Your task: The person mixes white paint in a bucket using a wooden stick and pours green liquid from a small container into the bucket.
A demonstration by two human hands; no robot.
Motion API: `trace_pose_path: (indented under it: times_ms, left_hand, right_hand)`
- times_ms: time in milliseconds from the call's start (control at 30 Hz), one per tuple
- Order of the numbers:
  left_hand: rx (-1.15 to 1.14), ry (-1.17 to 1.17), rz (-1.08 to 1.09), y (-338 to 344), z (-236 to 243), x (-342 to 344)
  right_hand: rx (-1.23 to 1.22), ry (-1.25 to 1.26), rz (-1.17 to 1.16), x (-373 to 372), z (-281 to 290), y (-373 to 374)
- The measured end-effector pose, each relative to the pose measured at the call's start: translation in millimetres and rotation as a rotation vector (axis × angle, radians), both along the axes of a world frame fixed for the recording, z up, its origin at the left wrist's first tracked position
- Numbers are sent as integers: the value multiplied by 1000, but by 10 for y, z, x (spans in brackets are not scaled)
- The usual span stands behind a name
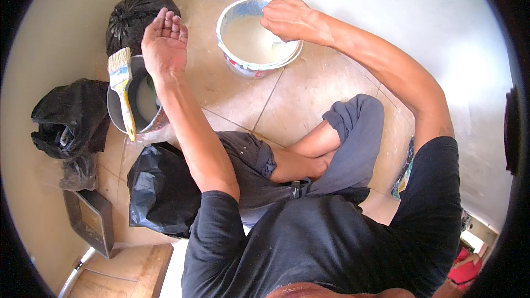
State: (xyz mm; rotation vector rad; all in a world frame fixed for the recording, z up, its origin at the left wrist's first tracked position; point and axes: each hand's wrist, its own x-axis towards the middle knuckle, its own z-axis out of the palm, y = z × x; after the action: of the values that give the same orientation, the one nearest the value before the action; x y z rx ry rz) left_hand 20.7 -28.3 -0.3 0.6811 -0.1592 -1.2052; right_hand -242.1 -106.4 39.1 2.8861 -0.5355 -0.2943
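My left hand [165, 42] is raised with the palm turned up and its fingers stretched out, holding nothing. It is beside a wide paintbrush [126, 105] with pale bristles and a yellow and white handle, which lies across the rim of a dark bucket [114, 111]. My right hand [290, 18] is closed in a fist over the right side of a white bucket [243, 65] of milky white liquid [245, 36]. What the fist grips is hidden; a pale bit of something shows below it at the liquid's surface.
Black plastic bags stand at the far left [124, 22], by the left wall [72, 113] and beside my leg [160, 187]. A dark rectangular tray [105, 223] leans near a wooden panel [118, 270]. Tiled floor [295, 91] lies between my crossed legs and the white bucket, with a white wall [386, 16] at right.
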Motion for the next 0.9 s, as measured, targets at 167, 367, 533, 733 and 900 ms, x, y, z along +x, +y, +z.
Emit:
trace_pose_path:
  times_ms: [167, 367, 533, 733, 900]
  left_hand:
    - [-12, 20, -1, -13, 9, -30]
    - [-3, 6, 25, 55, 11, 34]
    - [3, 20, 23, 53, 27, 3]
    - [6, -7, 20, 26, 31, -21]
    - [5, 5, 11, -2, 42, -41]
  right_hand:
    - [-159, -263, 103, 138, -153, -233]
    - [48, -252, 188, 414, -148, 136]
    - [84, -298, 274, -23, -63, 290]
    - [-56, 130, -32, 62, 90, 21]
    - [-144, -517, 263, 291, -151, -225]
